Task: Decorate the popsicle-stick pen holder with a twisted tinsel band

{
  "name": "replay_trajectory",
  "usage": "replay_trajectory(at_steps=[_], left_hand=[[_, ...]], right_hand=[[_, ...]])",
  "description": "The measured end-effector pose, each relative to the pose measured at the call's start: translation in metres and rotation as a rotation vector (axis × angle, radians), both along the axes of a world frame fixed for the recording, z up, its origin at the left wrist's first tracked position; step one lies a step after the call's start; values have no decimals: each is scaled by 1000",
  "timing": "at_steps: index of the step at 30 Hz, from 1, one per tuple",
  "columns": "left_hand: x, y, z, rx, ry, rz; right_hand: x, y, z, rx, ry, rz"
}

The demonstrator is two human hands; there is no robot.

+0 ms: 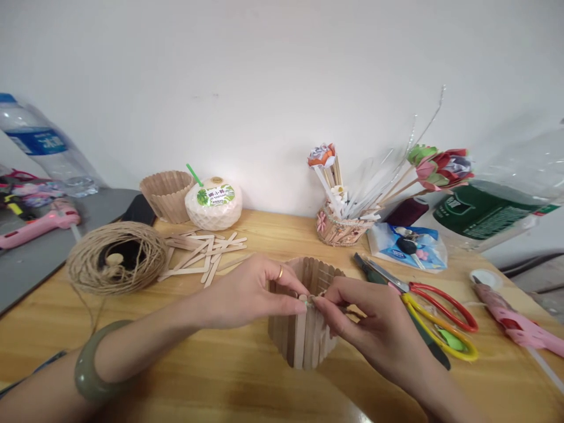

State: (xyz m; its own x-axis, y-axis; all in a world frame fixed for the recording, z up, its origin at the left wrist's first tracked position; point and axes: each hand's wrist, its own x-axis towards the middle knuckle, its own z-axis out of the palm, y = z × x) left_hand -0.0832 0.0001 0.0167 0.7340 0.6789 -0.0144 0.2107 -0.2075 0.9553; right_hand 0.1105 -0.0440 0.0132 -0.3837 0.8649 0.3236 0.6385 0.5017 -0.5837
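Note:
A small cup made of upright popsicle sticks [304, 338] stands on the wooden table [220, 376] in front of me. My left hand [251, 291], with a ring and a green bangle on the wrist, pinches the cup's near rim. My right hand [374, 323] meets it at the same spot, fingertips pinched on a small piece at the rim; what the piece is I cannot tell. Both hands touch the cup.
A ball of jute twine [117, 264] and loose popsicle sticks [205, 252] lie at the left. Red and yellow scissors [436, 317] and a pink glue gun [515, 320] lie at the right. A second stick cup [167, 194], a coconut drink [214, 202] and a holder with paper flowers [343, 226] stand by the wall.

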Motion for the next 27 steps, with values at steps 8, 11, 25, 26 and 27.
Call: replay_trajectory(at_steps=[8,11,25,26,27], left_hand=[[-2,4,3,-12,12,-46],[-3,3,4,-1,30,-44],[-1,1,2,-30,-75,-66],[-2,1,2,-53,-86,-65],[-1,2,2,-74,-95,-57]], right_hand=[[0,0,1,-19,-9,-16],[0,0,2,-46,-9,-15],[1,1,3,-22,-7,-21],[1,1,4,-21,-6,-22],[1,1,4,-18,-6,-22]])
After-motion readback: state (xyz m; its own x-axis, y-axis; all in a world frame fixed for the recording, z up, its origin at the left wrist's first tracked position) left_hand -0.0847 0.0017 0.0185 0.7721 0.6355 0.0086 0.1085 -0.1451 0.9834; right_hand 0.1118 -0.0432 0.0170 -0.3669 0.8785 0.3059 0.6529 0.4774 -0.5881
